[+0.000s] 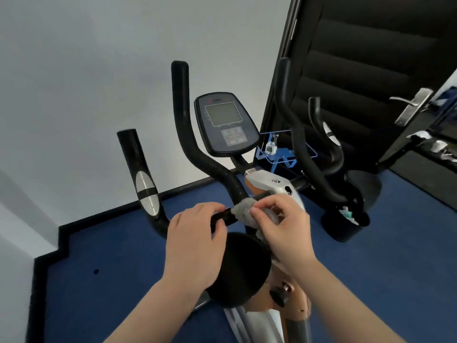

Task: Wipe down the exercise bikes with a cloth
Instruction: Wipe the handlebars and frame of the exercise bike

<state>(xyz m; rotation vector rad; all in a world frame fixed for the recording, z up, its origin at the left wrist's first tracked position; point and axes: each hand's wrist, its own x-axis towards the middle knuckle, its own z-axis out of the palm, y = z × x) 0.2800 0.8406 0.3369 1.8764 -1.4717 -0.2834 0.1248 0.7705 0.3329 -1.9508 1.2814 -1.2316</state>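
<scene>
With the left hand gripping the handlebar and the right hand pinching the cloth against it, wiping appears early; console and saddle remain.

Both bare forearms reach forward from the lower edge, converging toward centre. Left hand: back facing up, fingers curled downward and closed around a bar, thumb tucked beneath. Right hand: just beside it, wrist bent slightly, thumb and fingertips pinched together on a cloth, knuckles raised.
</scene>
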